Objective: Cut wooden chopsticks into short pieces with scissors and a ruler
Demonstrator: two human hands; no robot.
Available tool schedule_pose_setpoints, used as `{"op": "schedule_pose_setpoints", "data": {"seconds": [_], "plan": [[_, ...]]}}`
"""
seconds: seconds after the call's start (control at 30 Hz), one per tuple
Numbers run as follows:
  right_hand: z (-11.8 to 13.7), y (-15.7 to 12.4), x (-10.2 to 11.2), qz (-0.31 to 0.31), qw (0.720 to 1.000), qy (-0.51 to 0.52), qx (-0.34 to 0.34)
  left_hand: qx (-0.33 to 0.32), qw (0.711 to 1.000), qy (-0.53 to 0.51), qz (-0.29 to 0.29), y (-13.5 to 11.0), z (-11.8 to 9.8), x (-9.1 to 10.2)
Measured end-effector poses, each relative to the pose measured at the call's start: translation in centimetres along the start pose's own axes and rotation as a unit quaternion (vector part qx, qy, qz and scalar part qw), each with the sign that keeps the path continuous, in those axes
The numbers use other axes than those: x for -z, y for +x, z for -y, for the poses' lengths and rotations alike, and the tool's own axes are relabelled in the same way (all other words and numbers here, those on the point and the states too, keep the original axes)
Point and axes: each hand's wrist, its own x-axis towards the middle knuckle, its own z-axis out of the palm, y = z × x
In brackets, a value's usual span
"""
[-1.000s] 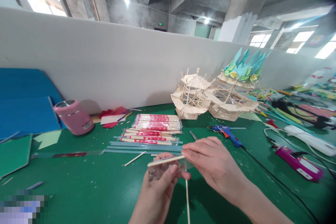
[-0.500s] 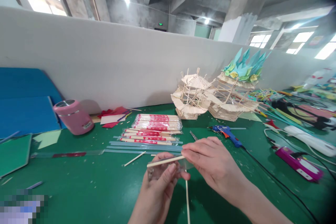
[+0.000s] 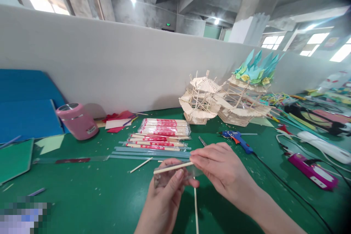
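Observation:
My left hand [image 3: 166, 201] is closed around a clear, box-like plastic piece [image 3: 161, 180], its thumb on the near side. A short wooden stick [image 3: 172, 168] lies along the upper edge of that piece. The stick's right end is pinched between the thumb and fingers of my right hand [image 3: 226, 172]. Below the hands a longer wooden stick [image 3: 196, 208] runs toward the near table edge, its upper end hidden by my fingers. Behind my right hand, the metal tip of a tool [image 3: 202, 141] pokes out.
Packs of chopsticks [image 3: 164, 127] and clear glue sticks [image 3: 148, 153] lie beyond my hands. A blue glue gun [image 3: 237, 139] with a trailing cord is to the right. Stick-built pavilions [image 3: 201, 111] stand against the white partition [image 3: 123, 65]. A pink flask [image 3: 78, 121] is at left.

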Motion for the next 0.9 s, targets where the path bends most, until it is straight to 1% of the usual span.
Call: {"op": "schedule_pose_setpoints", "data": {"seconds": [0.13,0.3,0.43,0.6,0.67,0.8,0.9], "plan": [[0.2,0.1,0.2,-0.005,1.0,-0.006,0.005,0.002,1.0,-0.001,0.009,0.1,-0.1,0.2],[0.6,0.6,0.9,-0.037,0.998,-0.036,0.023,0.036,0.999,-0.026,0.017,0.1,-0.6,0.2],[0.7,0.9,1.7,-0.036,0.997,-0.054,0.029,0.048,0.998,-0.033,0.032,0.2,-1.0,-0.3],[0.5,1.1,2.3,-0.026,0.997,-0.062,0.033,0.033,0.998,-0.023,0.047,0.3,-1.2,-1.0],[0.4,1.1,2.4,-0.026,0.998,-0.055,0.028,0.024,0.999,-0.016,0.044,0.3,-1.2,-1.2],[0.3,1.1,2.6,-0.047,0.998,-0.038,0.015,0.012,0.999,0.0,0.038,0.2,-1.3,-1.4],[0.2,1.0,2.9,-0.059,0.998,-0.033,0.017,0.013,0.999,-0.009,0.028,0.3,-1.3,-1.1]]}}
